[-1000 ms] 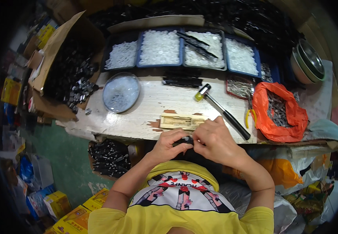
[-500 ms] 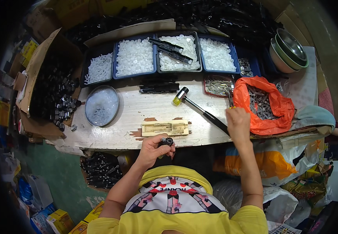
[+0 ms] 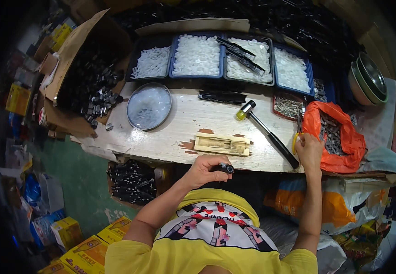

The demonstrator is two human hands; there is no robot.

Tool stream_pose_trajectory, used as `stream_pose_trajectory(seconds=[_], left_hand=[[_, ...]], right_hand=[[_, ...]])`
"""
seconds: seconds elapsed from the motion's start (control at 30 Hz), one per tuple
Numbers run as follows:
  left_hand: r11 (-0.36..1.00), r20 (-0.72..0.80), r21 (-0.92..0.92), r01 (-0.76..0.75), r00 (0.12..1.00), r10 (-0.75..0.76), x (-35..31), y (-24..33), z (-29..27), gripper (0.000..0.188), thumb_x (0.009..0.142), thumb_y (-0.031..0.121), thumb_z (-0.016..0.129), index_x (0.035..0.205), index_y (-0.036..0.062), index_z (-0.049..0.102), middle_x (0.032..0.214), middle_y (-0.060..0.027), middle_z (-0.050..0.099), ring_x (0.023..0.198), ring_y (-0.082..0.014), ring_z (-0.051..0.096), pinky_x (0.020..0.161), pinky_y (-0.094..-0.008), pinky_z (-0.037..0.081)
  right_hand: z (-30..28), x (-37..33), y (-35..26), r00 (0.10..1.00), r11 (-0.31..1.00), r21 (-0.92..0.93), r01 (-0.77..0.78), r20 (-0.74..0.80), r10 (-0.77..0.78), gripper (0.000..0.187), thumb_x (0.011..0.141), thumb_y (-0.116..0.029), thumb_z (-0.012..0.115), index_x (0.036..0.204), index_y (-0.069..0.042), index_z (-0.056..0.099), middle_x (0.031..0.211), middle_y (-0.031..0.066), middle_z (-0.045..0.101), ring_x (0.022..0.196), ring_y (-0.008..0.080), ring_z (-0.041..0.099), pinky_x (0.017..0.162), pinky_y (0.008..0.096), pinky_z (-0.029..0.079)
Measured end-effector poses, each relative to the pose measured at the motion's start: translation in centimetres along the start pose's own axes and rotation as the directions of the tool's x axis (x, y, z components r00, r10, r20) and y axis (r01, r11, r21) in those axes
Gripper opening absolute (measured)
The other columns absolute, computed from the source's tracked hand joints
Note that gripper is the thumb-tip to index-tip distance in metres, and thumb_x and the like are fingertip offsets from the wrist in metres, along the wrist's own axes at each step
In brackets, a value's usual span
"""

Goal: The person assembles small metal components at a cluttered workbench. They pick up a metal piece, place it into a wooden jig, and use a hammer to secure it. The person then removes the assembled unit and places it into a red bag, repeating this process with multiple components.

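Just off the table's front edge, my left hand [image 3: 206,172] is closed round a small black tubular part [image 3: 226,168], its hollow round end facing right. The fingers hide the rest of that part. On the right, my right hand [image 3: 309,148] grips a pair of yellow-handled scissors [image 3: 295,140] by the loops; their dark blades point away, toward the red tray of metal pins [image 3: 288,106]. A hammer [image 3: 271,134] with a yellow-and-black head and black grip lies left of this hand. Between the hands, farther in, sits a cream rectangular fixture block [image 3: 222,144] with a long groove.
Trays of small white parts [image 3: 197,76] line the back. A round dish [image 3: 149,106] stands at left, beside a cardboard box [image 3: 77,50] of black parts. Black strips [image 3: 222,97] lie mid-table. An orange bag [image 3: 344,165] of grey parts and stacked bowls [image 3: 372,80] occupy the right.
My head view has turned, so the table sits farther right in the picture. The scissors' yellow loop shows more clearly at my right hand. My left hand still holds the black part.
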State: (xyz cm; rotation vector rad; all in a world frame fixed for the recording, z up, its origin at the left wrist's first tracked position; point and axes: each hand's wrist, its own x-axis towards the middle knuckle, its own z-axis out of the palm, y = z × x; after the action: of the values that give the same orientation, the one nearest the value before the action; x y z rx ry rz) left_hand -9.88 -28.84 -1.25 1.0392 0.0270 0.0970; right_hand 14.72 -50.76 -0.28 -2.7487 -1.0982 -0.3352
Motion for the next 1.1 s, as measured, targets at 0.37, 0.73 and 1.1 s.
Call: stream_pose_trajectory(seconds=[0.37, 0.73, 1.1], left_hand=[[0.998, -0.051, 0.045, -0.049, 0.997, 0.052, -1.0, 0.0, -0.7, 0.020, 0.078, 0.012, 0.068, 0.090, -0.0019, 0.060, 0.082, -0.0063, 0.059, 0.072, -0.0114, 0.056, 0.063, -0.0233, 0.046], [0.819, 0.032, 0.525, -0.231, 0.967, 0.252, -0.8, 1.4, -1.1, 0.018, 0.079, 0.008, 0.067, 0.091, -0.0025, 0.060, 0.076, -0.0064, 0.058, 0.065, -0.0125, 0.057, 0.057, -0.0248, 0.045], [0.648, 0.085, 0.708, -0.281, 0.945, 0.316, -0.6, 2.1, -1.1, 0.018, 0.076, 0.005, 0.067, 0.090, -0.0028, 0.060, 0.074, -0.0080, 0.057, 0.064, -0.0158, 0.057, 0.055, -0.0266, 0.044]], right_hand=[[-7.0, -0.3, -12.1, 0.923, 0.507, 0.842, 0.187, 0.026, -0.384, 0.012, 0.065, 0.001, 0.066, 0.077, -0.001, 0.062, 0.070, 0.0065, 0.061, 0.064, 0.0179, 0.056, 0.063, 0.0281, 0.042], [-6.0, -0.3, -14.6, 0.825, 0.393, 0.863, 0.318, -0.048, -0.564, 0.013, 0.069, -0.006, 0.071, 0.079, -0.004, 0.061, 0.071, 0.0059, 0.060, 0.063, 0.0213, 0.056, 0.061, 0.0304, 0.036], [-6.2, -0.5, -15.6, 0.793, 0.544, 0.698, 0.467, -0.058, -0.606, 0.013, 0.068, -0.004, 0.069, 0.076, -0.004, 0.060, 0.072, 0.0062, 0.058, 0.065, 0.0228, 0.055, 0.061, 0.0330, 0.036]])
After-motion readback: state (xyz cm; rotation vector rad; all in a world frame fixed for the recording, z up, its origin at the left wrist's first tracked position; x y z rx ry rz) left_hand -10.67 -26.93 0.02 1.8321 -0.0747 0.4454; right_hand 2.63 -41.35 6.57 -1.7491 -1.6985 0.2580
